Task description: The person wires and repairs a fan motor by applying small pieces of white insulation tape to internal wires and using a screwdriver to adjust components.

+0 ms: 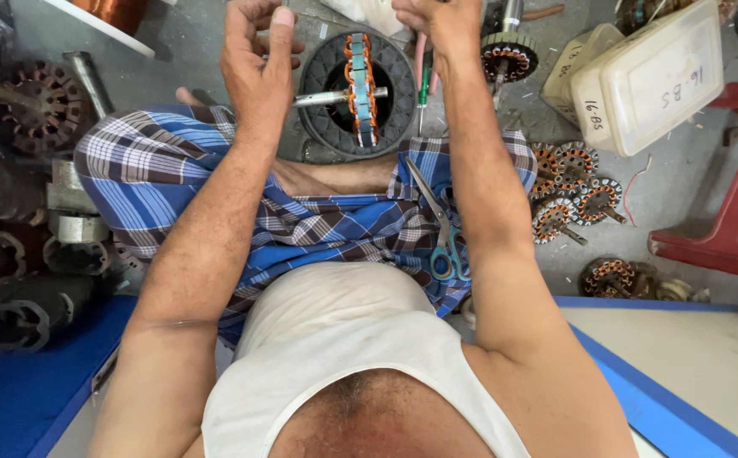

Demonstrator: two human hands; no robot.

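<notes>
Two cream plastic lidded boxes are seen on the grey floor at upper right, side by side, with handwritten marks on their lids.

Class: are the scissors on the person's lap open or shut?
Shut. The scissors lie on the checked cloth with both blades together in one line, blue handles side by side.

White sleeveless undershirt at 6 o'clock; blue/white/brown plaid wrap cloth over lap, 10 to 2 o'clock. Both arms bare, no watch/rings visible.
</notes>
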